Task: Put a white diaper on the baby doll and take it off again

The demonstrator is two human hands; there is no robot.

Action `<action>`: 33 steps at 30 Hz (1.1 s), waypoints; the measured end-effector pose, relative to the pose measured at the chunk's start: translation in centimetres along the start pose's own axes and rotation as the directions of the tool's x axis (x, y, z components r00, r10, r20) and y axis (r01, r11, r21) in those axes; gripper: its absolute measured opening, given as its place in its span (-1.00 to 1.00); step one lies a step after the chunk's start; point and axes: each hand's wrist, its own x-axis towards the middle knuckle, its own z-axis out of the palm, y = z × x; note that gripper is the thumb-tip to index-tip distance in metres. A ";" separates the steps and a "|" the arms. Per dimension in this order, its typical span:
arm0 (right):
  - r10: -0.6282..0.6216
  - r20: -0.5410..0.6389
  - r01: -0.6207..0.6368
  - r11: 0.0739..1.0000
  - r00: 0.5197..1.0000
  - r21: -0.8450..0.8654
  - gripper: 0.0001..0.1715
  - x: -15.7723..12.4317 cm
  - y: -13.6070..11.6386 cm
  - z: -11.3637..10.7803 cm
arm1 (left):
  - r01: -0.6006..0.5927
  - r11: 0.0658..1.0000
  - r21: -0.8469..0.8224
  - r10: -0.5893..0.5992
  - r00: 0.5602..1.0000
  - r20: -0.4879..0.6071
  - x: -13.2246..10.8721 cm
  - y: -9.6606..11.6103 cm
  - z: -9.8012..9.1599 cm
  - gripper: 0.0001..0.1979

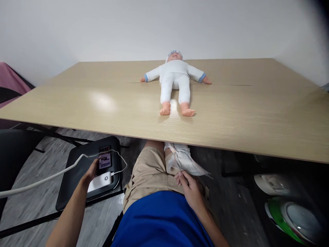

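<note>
My left hand [91, 171] is at the left edge of a phone [105, 158] with a lit screen, over a black chair seat. Its thumb side meets the phone's edge; the other fingers are mostly hidden. Beside it lies a white power bank [100, 181] with a thin white cable plugged in. My right hand [189, 187] rests on my lap, fingers loosely bent, with nothing visible in them. Just beyond its fingertips, a white diaper [183, 159] lies crumpled on my thigh. A baby doll [176, 79] in white clothes and a cap lies face up on the table, arms spread.
The wooden table [102, 103] spans the view, its front edge above my knees. A black chair seat [74, 171] is at left, crossed by a thick white cord [51, 176]. At lower right, a green and white round package [293, 219] sits in shadow. Pink cloth [12, 80] hangs far left.
</note>
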 end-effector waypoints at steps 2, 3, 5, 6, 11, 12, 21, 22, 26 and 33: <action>0.002 -0.001 -0.002 1.000 1.000 0.003 -0.26 0.0 0.0 0.0 | 0.013 1.000 0.002 -0.013 0.999 0.041 -0.1 0.1 -0.2 -0.56; 0.003 -0.002 -0.003 1.000 1.000 0.003 -0.26 0.0 0.0 0.0 | 0.015 1.000 0.006 -0.015 0.998 0.055 -0.2 0.1 -0.3 -0.52; 0.005 -0.005 -0.005 1.000 1.000 0.001 -0.25 0.0 0.1 0.1 | 0.009 1.000 0.008 -0.010 0.997 0.078 -0.2 -0.1 -0.6 -0.44; 0.006 -0.006 -0.006 1.000 1.000 -0.001 -0.24 0.0 0.1 0.1 | 0.003 1.000 0.012 -0.004 0.996 0.092 -0.1 -0.2 -0.8 -0.41; 0.006 -0.002 -0.006 1.000 1.000 -0.014 -0.23 0.0 0.1 0.0 | -0.057 0.995 0.081 0.045 0.989 0.142 0.1 -0.8 -1.6 -0.39; 0.006 0.000 -0.006 1.000 1.000 -0.017 -0.23 0.0 0.1 0.0 | -0.067 0.994 0.088 0.054 0.989 0.141 0.1 -0.9 -1.7 -0.42; 0.008 0.007 -0.007 0.999 1.000 -0.041 -0.25 0.1 0.3 -0.1 | -0.166 0.976 0.144 0.148 0.981 0.125 -0.4 -1.0 -2.5 -0.61; 0.008 0.008 -0.008 0.999 1.000 -0.042 -0.25 0.1 0.4 0.0 | -0.178 0.971 0.157 0.159 0.979 0.130 -0.5 -1.0 -2.7 -0.56; 0.009 0.014 -0.009 0.999 1.000 -0.041 -0.26 0.1 0.5 0.0 | -0.226 0.952 0.205 0.200 0.969 0.143 -0.7 -1.2 -2.8 -0.38; 0.016 0.009 -0.016 1.000 1.000 -0.027 -0.25 0.1 0.4 0.1 | -0.253 0.943 0.216 0.224 0.963 0.149 -0.7 -1.1 -2.5 -0.29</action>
